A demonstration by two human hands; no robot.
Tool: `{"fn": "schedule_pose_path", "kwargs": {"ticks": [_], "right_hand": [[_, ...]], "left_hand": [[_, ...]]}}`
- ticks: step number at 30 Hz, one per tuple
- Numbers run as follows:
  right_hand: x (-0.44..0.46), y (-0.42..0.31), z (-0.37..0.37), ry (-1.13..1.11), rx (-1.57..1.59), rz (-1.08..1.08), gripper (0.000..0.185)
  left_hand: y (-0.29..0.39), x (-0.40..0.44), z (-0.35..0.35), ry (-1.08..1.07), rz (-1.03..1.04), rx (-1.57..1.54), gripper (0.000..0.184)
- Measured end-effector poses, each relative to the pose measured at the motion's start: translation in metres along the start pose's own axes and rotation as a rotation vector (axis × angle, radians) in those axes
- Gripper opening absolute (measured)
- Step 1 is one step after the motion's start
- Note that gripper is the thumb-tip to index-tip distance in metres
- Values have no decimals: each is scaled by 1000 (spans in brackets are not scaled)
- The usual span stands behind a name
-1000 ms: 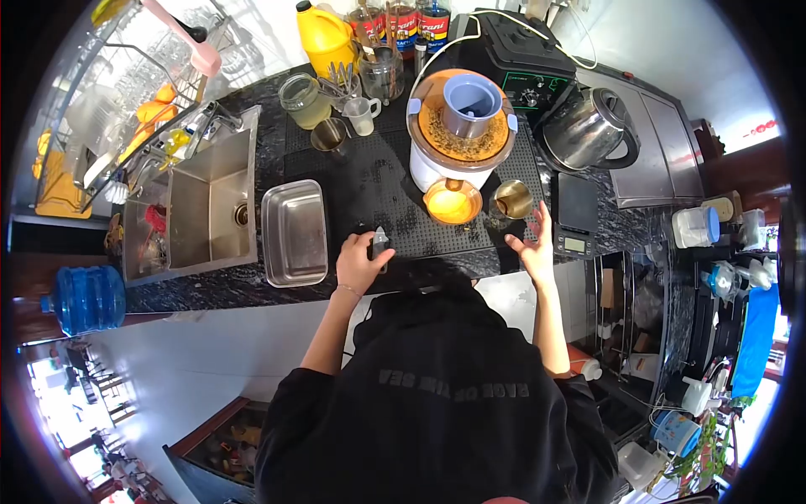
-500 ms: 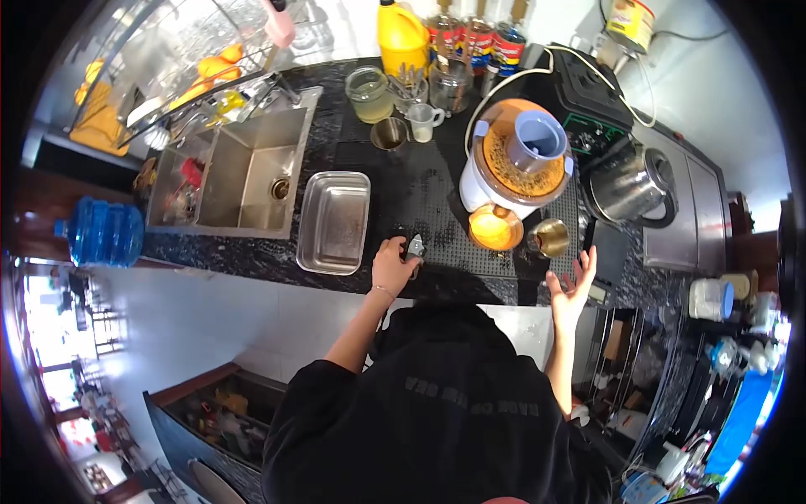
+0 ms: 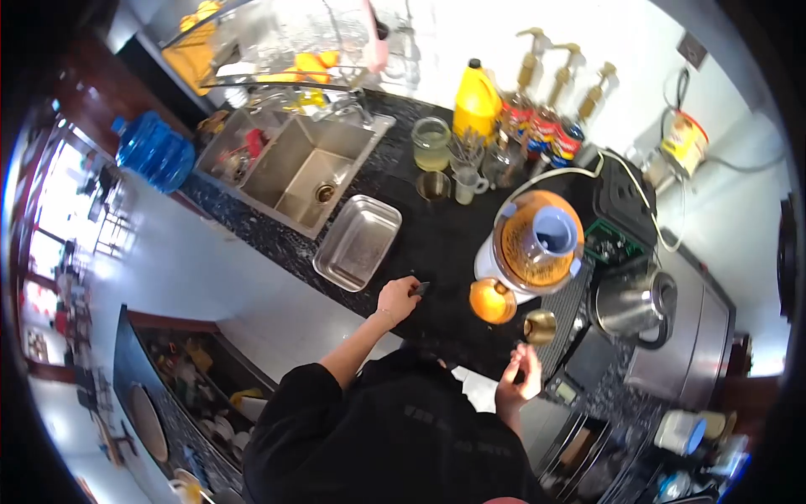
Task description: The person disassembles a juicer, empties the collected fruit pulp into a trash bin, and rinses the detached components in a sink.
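Note:
At the counter's front, my left hand (image 3: 398,300) is closed around a small dark object (image 3: 421,288), too small to name. My right hand (image 3: 520,380) is raised by the counter's front edge with its fingers curled; whether anything is in them is hard to tell. Just beyond it stands a metal cup (image 3: 539,327). Behind the cup is a juicer (image 3: 537,244) with an orange top and a grey-blue feed tube. An orange-filled bowl (image 3: 492,301) sits under its spout. The steel tray (image 3: 358,242) lies to the left of my left hand.
A double sink (image 3: 304,168) is at the left. Along the back stand a glass jar (image 3: 431,144), a yellow jug (image 3: 476,101), pump bottles (image 3: 547,130) and a small measuring cup (image 3: 467,184). A kettle (image 3: 631,304) and a scale (image 3: 581,361) are at the right.
The view has turned, so the counter now slants down to the right. My right hand's fingers, spread before, are now curled near the metal cup. My left hand still holds the small dark object.

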State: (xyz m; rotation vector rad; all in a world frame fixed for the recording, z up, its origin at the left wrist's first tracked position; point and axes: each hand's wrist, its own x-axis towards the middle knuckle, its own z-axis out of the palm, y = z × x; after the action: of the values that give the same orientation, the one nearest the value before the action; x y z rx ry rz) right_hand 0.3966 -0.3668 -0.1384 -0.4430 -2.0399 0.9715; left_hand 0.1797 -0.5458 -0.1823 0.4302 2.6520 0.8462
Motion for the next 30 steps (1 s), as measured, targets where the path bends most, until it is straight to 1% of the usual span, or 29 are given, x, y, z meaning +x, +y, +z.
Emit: {"fn": "schedule_pose_path", "kwargs": {"ticks": [1,3,4,6,8,9,12,16,17,19,21,22,25,27,30], "right_hand": [[5,-5,2,-41,37,-13,33],[15,-6,8,-90,71,-64,32],[18,-8,13,-125,80,-90,31],[21,-15,19,-193,84,-143,29],[26,-21,25,-177,105,-150,28],[29,-26,29,-158,115,-140,27],[33,-39,42,-128,143,-124,26],[43,-54,66,-145,172,-138,24],[46,-60,74,-143,168,-143,24],[56,-76,96,-148,163,-167,23],[64,-93,131,-154,167,-191,22],[65,-102,153,-155,170,-188,22],[70,-136,224,-105,238,-129,23],[73,-155,252,-112,232,-106,24],[80,-181,296,-127,217,-240,23]], "left_hand": [[1,4,-8,-89,-36,-22,28],[14,17,-21,47,27,21,27],[14,24,-23,67,14,29,27],[11,37,-21,308,200,84,27],[23,33,-30,377,270,78,28],[25,31,-32,397,267,76,28],[19,19,-41,384,312,-3,27],[-5,10,-75,605,426,-82,24],[-14,11,-88,607,429,-87,24],[-35,13,-120,624,363,-99,21],[-66,20,-151,645,293,-105,19],[-87,25,-164,645,291,-100,19],[-148,45,-207,649,294,-198,13],[-176,46,-222,636,274,-259,12],[-208,46,-268,681,149,-301,8]]}}
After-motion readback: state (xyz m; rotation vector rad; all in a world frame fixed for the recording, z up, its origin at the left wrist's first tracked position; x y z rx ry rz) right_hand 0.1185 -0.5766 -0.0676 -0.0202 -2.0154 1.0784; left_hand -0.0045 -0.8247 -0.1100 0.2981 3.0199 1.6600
